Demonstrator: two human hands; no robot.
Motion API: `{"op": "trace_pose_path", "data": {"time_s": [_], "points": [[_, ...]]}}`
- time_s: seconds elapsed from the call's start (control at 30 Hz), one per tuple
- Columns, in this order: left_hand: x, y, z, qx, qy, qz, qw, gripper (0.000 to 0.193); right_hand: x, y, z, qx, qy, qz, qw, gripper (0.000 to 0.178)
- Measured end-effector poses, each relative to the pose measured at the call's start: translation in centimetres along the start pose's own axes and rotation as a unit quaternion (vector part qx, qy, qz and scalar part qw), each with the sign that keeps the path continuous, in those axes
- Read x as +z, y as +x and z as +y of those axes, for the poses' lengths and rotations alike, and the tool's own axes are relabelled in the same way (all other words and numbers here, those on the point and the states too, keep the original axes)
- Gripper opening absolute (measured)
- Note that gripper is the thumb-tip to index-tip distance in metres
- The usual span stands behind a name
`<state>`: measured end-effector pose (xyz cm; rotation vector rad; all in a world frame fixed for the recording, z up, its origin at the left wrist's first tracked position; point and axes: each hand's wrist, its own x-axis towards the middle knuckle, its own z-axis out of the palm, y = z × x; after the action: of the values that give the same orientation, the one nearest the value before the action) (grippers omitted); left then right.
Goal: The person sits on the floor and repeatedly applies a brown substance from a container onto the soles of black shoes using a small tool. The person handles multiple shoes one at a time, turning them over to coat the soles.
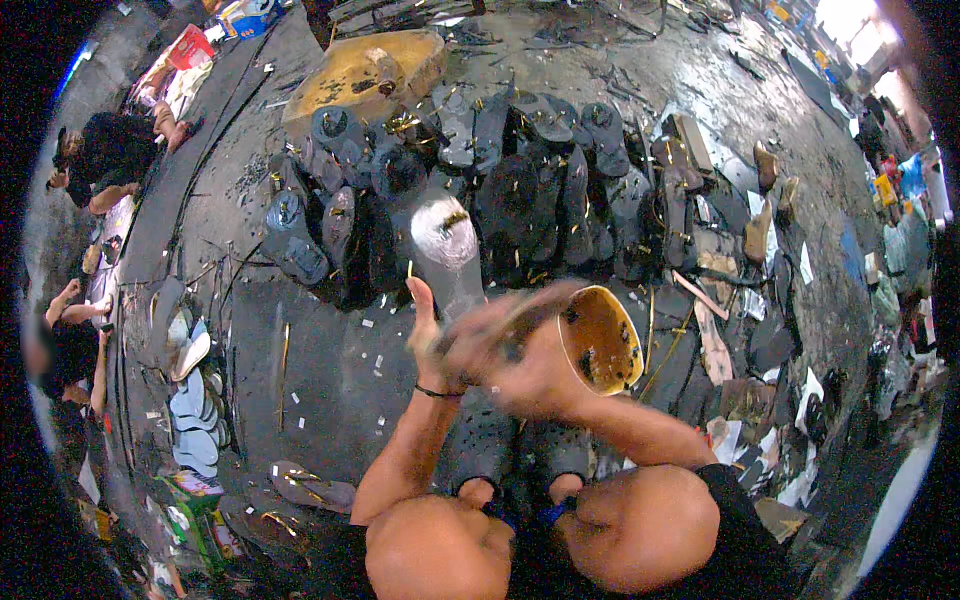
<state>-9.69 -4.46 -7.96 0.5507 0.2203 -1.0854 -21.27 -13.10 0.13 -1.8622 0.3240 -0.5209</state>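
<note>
In front of me my left hand [432,335] grips a dark shoe sole [455,285], thumb raised along its side. A shiny whitish patch covers the sole's far end, with a small brown mark on it. My right hand [535,370] crosses over the left one and is smeared by motion. A long dark blurred shape lies along its fingers; whether they hold it I cannot tell. Just beyond the right wrist is an open round container [605,340], brown inside with dark clumps and a pale rim.
Rows of dark soles [520,200] cover the floor ahead, several with yellowish bits. Behind them sits a thick yellow-brown block [365,75]. Grey-blue soles [195,420] are stacked at left. Scraps [710,340] litter the right side. Two other people [110,160] are at far left.
</note>
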Motion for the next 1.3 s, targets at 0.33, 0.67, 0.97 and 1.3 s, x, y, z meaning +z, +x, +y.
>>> {"op": "trace_pose_path", "data": {"time_s": [0.33,0.67,0.97,1.3], "points": [[3.2,-1.5,2.1,0.107,0.089,0.058,0.989,0.073,-2.2,0.0,9.3,0.114,-0.073,0.164,0.977,0.017],[0.2,0.3,0.2,0.057,0.106,-0.018,0.993,0.075,-2.1,1.4,4.6,0.118,0.014,0.172,0.978,0.019],[-0.1,0.9,2.2,0.106,0.143,0.022,0.984,0.071,-3.7,-2.4,5.5,0.098,0.066,0.185,0.976,0.023],[3.2,1.8,-2.6,0.047,0.18,0.011,0.982,0.068,-4.0,-8.0,9.2,0.265,0.196,-0.063,0.942,0.051]]}}
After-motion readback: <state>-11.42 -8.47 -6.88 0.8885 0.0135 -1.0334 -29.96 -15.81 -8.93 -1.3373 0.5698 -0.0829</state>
